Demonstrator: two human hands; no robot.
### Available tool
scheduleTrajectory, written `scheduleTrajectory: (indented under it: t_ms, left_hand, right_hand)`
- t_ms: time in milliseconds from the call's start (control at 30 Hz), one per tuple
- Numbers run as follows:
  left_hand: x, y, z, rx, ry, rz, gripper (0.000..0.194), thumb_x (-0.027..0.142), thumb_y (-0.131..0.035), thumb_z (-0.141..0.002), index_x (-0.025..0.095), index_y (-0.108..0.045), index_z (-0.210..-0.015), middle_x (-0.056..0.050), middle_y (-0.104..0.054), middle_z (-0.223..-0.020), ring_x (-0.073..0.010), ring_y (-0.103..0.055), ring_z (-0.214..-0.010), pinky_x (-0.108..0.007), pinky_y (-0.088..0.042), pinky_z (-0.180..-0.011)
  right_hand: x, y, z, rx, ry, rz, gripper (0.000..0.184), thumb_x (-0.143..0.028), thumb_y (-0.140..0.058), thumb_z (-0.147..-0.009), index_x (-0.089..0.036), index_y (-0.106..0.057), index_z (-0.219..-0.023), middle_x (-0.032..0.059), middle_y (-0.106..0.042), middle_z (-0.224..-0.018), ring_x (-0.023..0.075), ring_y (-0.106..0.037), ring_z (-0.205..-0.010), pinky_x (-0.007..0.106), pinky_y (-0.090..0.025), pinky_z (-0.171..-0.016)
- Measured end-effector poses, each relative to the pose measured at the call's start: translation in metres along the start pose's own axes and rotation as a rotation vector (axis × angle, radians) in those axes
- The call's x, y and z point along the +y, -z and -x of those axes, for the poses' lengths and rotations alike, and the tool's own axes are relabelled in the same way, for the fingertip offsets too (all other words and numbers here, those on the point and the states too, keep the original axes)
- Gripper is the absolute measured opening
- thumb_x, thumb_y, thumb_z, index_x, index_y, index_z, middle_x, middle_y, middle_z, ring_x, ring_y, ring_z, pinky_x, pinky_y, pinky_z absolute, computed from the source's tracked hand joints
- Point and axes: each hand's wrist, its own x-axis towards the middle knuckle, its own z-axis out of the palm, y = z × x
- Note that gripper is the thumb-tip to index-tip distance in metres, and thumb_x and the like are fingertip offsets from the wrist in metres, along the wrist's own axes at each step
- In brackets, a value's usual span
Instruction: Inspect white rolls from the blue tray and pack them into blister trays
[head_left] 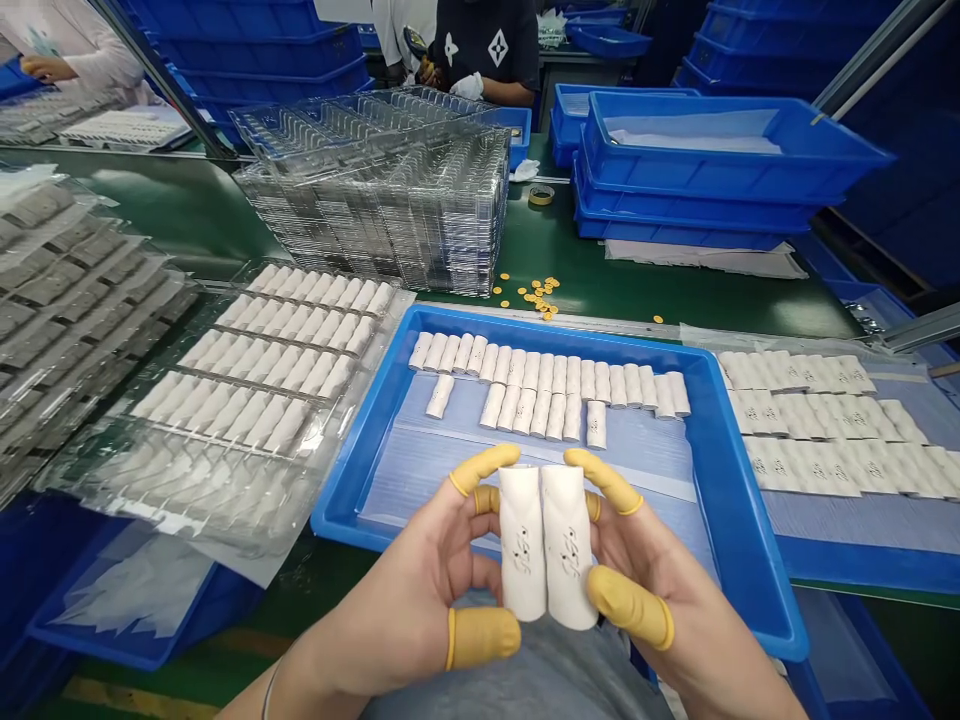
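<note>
**Two white printed cylinders (521, 545) held upright over the blue plastic tray (739, 500)**

The two cylinders are pressed side by side, touching along their length, with small black print visible on each. They are gripped just above the near part of the tray by the left hand (397, 590) and the right hand (652, 590). Both hands are closed inward, and the cylinders are pinched between yellow rubber finger cots (480, 637) at their upper and lower ends. Which fingertips bear on the far side cannot be told with certainty, as they are largely hidden.

The cylinders are judged to be light and fairly stiff, though their smooth round sides may slip or roll and may dent under hard pressure. They would seem best taken by the sides with light pressure.

Within the tray, rows of similar white cylinders (547, 385) lie on a pale sheet. To the left of the tray lies a clear plastic blister tray (187, 480) holding more cylinders, and to its right, white printed cylinders (817, 425) lie in rows. Beyond it are a stack of empty clear trays (375, 210) and scattered small yellow discs (536, 295). A co-worker's white-gloved hand (469, 87) is seen further off.
</note>
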Motion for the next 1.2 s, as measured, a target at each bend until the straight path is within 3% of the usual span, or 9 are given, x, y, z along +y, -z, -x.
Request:
scheduleTrajectory:
  t_ms: [133, 233, 367, 567, 700, 800, 867, 1033, 1200]
  left_hand:
    - [0.001, 0.0, 0.001, -0.006, 0.023, -0.007, 0.095, 0.013, -0.087, -0.072, 0.046, -0.039, -0.147, -0.007, -0.058, -0.129, -0.0089, -0.064, -0.077, -0.026, -0.055, -0.074]
    - [-0.002, -0.001, -0.001, 0.02, -0.011, 0.038, 0.075, 0.02, -0.081, -0.081, 0.043, -0.046, -0.143, -0.005, -0.062, -0.118, -0.0105, -0.065, -0.08, -0.025, -0.056, -0.073]
    - [-0.004, -0.003, -0.005, 0.054, -0.075, 0.035, 0.053, 0.022, -0.073, -0.088, 0.041, -0.056, -0.135, -0.004, -0.06, -0.117, -0.0099, -0.062, -0.079, -0.018, -0.057, -0.062]
    - [-0.001, -0.007, -0.005, 0.043, -0.126, 0.084, 0.05, 0.017, -0.065, -0.093, 0.042, -0.056, -0.135, -0.003, -0.064, -0.114, -0.0122, -0.065, -0.081, -0.02, -0.059, -0.062]
    - [0.0, -0.01, -0.005, 0.021, -0.131, 0.102, 0.047, 0.018, -0.064, -0.094, 0.041, -0.058, -0.134, -0.003, -0.066, -0.115, -0.0117, -0.066, -0.082, -0.02, -0.058, -0.066]
    - [-0.002, -0.01, -0.004, 0.009, -0.12, 0.104, 0.054, 0.02, -0.073, -0.088, 0.041, -0.057, -0.135, -0.005, -0.064, -0.122, -0.0184, -0.066, -0.098, -0.024, -0.059, -0.071]
    - [-0.005, -0.01, -0.004, -0.011, -0.109, 0.109, 0.061, 0.021, -0.079, -0.083, 0.041, -0.056, -0.136, -0.006, -0.064, -0.124, -0.0196, -0.068, -0.097, -0.028, -0.059, -0.074]
    - [-0.009, -0.01, -0.003, -0.001, -0.097, 0.094, 0.059, 0.02, -0.078, -0.083, 0.042, -0.057, -0.134, -0.004, -0.066, -0.116, -0.0153, -0.07, -0.081, -0.03, -0.057, -0.074]
    - [-0.005, -0.01, -0.001, 0.057, -0.109, 0.052, 0.057, 0.023, -0.076, -0.086, 0.039, -0.056, -0.137, -0.005, -0.066, -0.119, -0.0208, -0.063, -0.107, -0.032, -0.053, -0.09]
  right_hand:
    - [0.001, 0.0, -0.001, 0.011, -0.005, 0.005, 0.065, -0.036, -0.081, -0.086, -0.046, -0.049, -0.142, 0.0039, -0.064, -0.13, 0.0266, -0.052, -0.129, 0.038, -0.052, -0.094]
    - [0.002, 0.001, -0.001, 0.016, 0.004, 0.016, 0.064, -0.036, -0.08, -0.087, -0.046, -0.048, -0.142, 0.0035, -0.063, -0.131, 0.0266, -0.054, -0.128, 0.039, -0.051, -0.095]
    - [0.003, -0.001, -0.001, 0.019, 0.014, 0.016, 0.057, -0.041, -0.075, -0.09, -0.046, -0.05, -0.14, 0.003, -0.067, -0.126, 0.0258, -0.062, -0.118, 0.039, -0.052, -0.092]
    - [0.004, 0.0, 0.003, 0.002, 0.012, -0.044, 0.05, -0.039, -0.072, -0.093, -0.048, -0.052, -0.137, 0.0027, -0.068, -0.123, 0.024, -0.068, -0.104, 0.03, -0.051, -0.067]
    - [0.002, 0.002, 0.007, 0.0, 0.01, -0.035, 0.047, -0.038, -0.069, -0.095, -0.047, -0.053, -0.138, 0.0021, -0.069, -0.122, 0.0208, -0.069, -0.095, 0.031, -0.051, -0.071]
    - [0.001, 0.001, 0.006, 0.009, 0.021, 0.008, 0.048, -0.04, -0.072, -0.093, -0.045, -0.054, -0.137, 0.0025, -0.068, -0.123, 0.0232, -0.064, -0.109, 0.034, -0.052, -0.084]
    - [0.002, -0.001, 0.004, 0.014, 0.023, 0.03, 0.054, -0.042, -0.078, -0.087, -0.045, -0.055, -0.136, 0.0031, -0.065, -0.126, 0.0259, -0.059, -0.119, 0.036, -0.052, -0.089]
    - [0.006, -0.006, 0.003, 0.028, 0.004, -0.011, 0.065, -0.037, -0.087, -0.079, -0.046, -0.053, -0.134, 0.0039, -0.062, -0.126, 0.0253, -0.067, -0.102, 0.031, -0.056, -0.066]
    - [0.007, -0.004, 0.005, 0.064, 0.029, -0.012, 0.06, -0.034, -0.083, -0.083, -0.045, -0.053, -0.134, 0.0045, -0.065, -0.122, 0.0232, -0.069, -0.095, 0.031, -0.057, -0.067]
